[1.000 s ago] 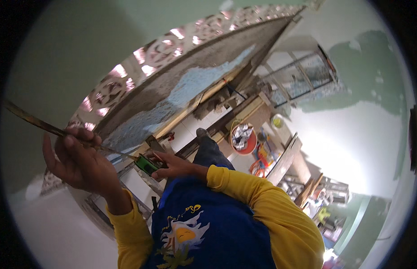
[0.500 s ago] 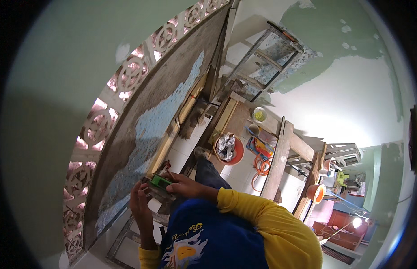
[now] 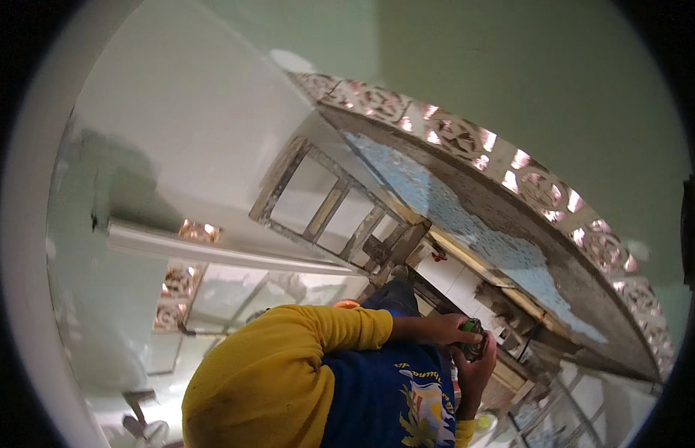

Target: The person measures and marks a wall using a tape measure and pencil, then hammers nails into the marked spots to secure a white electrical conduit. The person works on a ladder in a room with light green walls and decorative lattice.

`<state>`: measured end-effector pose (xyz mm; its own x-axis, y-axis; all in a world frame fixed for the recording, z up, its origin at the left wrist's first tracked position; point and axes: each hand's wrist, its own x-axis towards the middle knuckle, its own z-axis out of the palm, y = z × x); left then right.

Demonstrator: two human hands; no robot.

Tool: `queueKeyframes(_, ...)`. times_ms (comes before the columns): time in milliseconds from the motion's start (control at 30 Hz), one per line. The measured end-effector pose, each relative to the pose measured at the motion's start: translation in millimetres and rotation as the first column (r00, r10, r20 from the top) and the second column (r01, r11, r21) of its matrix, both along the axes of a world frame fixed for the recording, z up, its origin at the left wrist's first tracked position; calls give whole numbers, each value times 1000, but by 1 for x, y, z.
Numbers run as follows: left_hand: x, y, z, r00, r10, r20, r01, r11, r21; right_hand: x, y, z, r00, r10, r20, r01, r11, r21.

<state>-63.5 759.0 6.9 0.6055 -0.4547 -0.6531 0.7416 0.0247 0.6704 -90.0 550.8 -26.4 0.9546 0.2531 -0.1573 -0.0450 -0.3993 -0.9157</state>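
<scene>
Your left hand [image 3: 441, 329]: fingers closed on green tape measure [image 3: 473, 328] | your right hand [image 3: 476, 372]: fingers curled against it, just beside your left fingers

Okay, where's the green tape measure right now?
In the head view, the green tape measure is right of centre, between the left hand and the right hand, just beyond the blue shirt.

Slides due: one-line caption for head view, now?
Left hand and right hand hold a green tape measure, with a ladder and blue-patched wall beyond.
</scene>
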Motion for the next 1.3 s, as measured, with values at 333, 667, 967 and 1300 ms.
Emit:
queueKeyframes(333, -35, 118, -34, 545, 834, -88, -830, 523, -195, 49, 32, 19, 998, 62, -20, -63, 998, -27)
queueKeyframes(667, -61, 449, -30, -447, 872, 199, -890, -455, -4, 49, 24, 2, 991, -16, -129, 5, 996, -86)
queueKeyframes(967, -56, 585, -59, -549, 771, 324, -798, -598, 73, 46, 70, 27, 1000, -8, -11, 4, 956, -292)
queueKeyframes(1300, -76, 577, -65, -454, 805, 383, -859, -510, 54, 52, 110, 49, 947, -266, -179, 286, 954, 92)
